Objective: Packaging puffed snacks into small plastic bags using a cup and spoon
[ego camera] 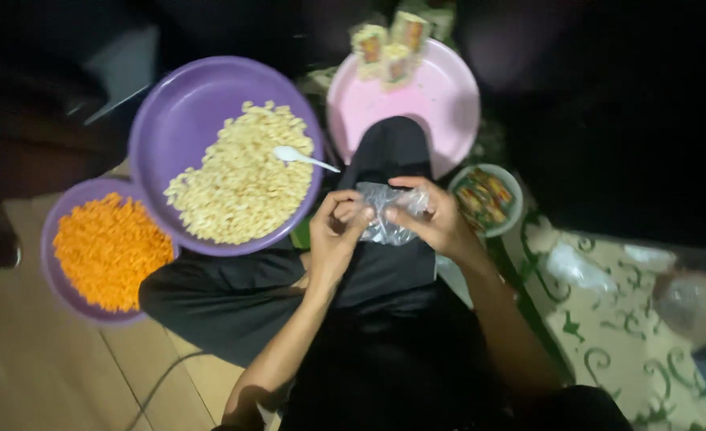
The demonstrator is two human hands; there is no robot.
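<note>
Both my hands meet over my lap on a small clear plastic bag. My left hand pinches its left edge, and my right hand grips its right side with the fingers curled over the top. The bag looks crumpled and I cannot tell what is inside. Just to the left sits a large purple bowl of pale yellow snack pieces with a white plastic spoon lying on them.
A smaller purple bowl of orange snack pieces lies at the left. Behind my hands, a pink tray holds a few small packets. A small green bowl of wrapped sweets sits at the right, with clear plastic bags on a patterned mat.
</note>
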